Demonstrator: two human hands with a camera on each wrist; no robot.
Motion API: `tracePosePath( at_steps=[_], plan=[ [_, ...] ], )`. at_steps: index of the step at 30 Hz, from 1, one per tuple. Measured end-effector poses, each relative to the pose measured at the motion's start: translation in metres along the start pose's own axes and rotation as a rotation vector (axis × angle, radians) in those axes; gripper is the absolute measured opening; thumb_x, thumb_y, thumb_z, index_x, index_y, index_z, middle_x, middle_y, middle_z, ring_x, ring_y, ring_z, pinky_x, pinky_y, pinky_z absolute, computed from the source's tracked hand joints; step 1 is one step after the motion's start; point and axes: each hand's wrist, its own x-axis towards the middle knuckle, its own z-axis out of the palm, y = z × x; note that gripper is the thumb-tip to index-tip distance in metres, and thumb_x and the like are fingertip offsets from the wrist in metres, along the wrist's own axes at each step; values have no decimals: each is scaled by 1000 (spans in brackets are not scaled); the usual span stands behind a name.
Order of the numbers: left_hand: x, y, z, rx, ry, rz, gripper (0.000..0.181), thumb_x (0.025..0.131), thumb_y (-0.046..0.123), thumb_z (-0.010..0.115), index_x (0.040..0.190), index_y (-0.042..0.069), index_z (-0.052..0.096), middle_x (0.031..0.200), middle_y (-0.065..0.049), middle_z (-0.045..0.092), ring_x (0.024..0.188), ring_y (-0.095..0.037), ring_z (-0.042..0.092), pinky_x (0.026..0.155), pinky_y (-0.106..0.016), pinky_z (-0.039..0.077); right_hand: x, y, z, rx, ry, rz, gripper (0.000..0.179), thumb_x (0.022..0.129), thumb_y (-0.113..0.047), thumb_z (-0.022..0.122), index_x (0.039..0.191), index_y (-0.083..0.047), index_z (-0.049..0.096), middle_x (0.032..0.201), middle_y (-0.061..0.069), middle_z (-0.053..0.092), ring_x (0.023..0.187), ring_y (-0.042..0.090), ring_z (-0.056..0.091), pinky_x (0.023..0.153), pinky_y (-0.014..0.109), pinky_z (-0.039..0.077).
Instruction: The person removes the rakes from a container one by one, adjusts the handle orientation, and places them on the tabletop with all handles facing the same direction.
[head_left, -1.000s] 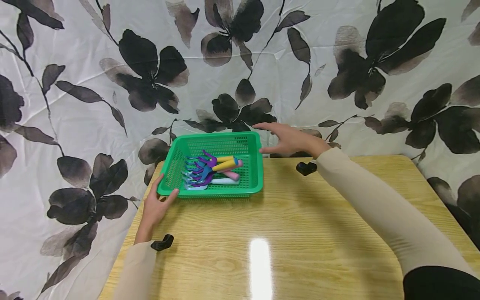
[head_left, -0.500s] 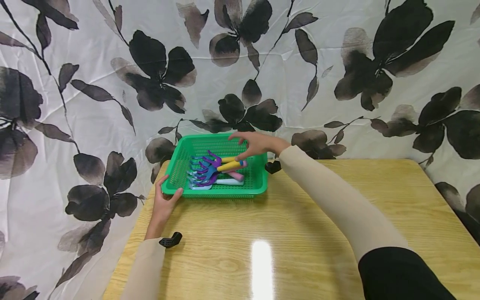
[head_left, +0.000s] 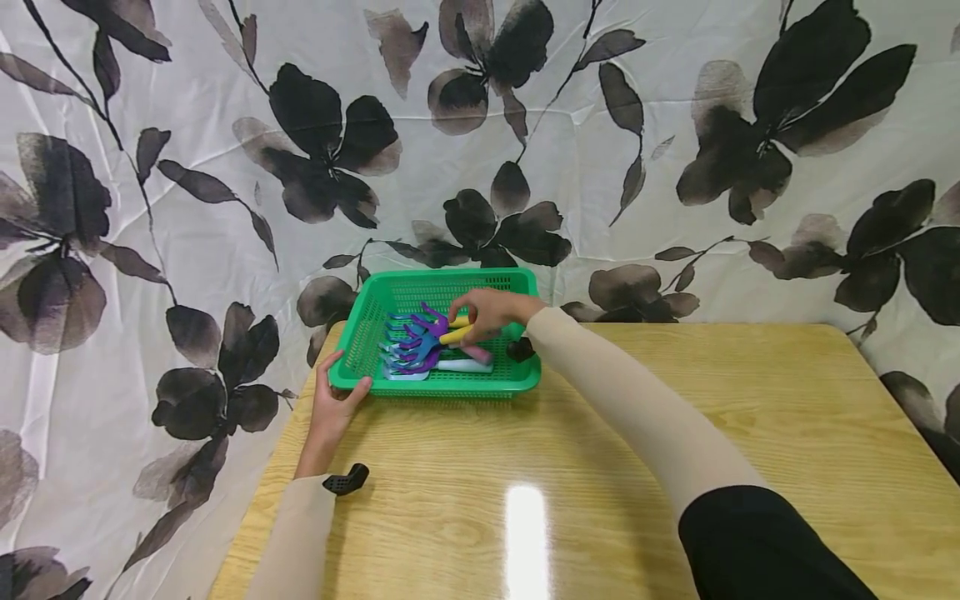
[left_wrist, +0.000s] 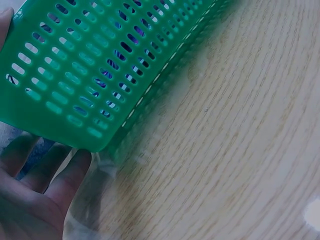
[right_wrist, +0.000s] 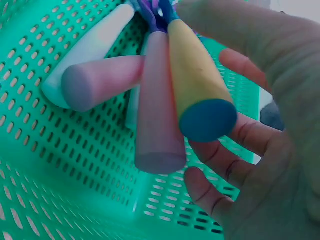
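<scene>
A green perforated plastic basket point(head_left: 435, 388) stands near the table's back left corner with several small hand rakes in it. Their purple, blue and pale heads point left and their handles point right. My right hand point(head_left: 492, 312) reaches down inside, its fingers and thumb curled about the yellow handle of a blue-headed hand rake point(head_left: 453, 336). In the right wrist view that yellow handle point(right_wrist: 197, 70) with a blue end cap lies against a pink handle point(right_wrist: 159, 105). My left hand point(head_left: 335, 410) grips the basket's front left corner, fingers along the outside and thumb at the front rim.
The wooden table point(head_left: 600, 433) stretches forward and to the right of the basket. A floral curtain point(head_left: 585, 167) hangs right behind the table's back edge. A black wrist camera point(head_left: 347, 480) sits on the left wrist.
My right hand has moved left and down, from beside the basket's right rim to the handles inside, and its fingers have curled. The left hand has kept to the basket corner.
</scene>
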Motion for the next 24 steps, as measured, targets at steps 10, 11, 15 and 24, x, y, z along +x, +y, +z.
tracePosePath(
  at_steps=[10,11,15,24],
  plan=[
    [-9,18,7,-2,-4,-11,79,98,8,70,160,12,21,152,-26,42,138,-40,46,90,-15,49,7,7,3,-68,44,-5,30,92,-18,79,121,-14,71,112,15,68,78,21,61,65,31,52],
    [-9,18,8,0,-4,-14,79,98,8,70,160,13,21,152,-26,42,138,-39,46,90,-15,49,7,8,3,-65,47,-4,29,92,-16,79,120,-14,72,111,15,68,78,22,61,64,30,52],
    [-8,19,9,9,-2,-19,79,98,9,70,160,13,21,153,-25,41,139,-38,45,91,-14,49,8,9,2,-66,56,-2,26,92,-14,78,117,-12,73,111,15,69,82,22,62,65,29,52],
    [-9,19,10,24,-1,-31,79,99,11,69,160,13,20,155,-24,37,141,-39,42,90,-13,48,14,12,1,-144,57,-44,23,93,-15,76,116,-9,75,104,9,70,87,20,61,73,31,52]
  ],
)
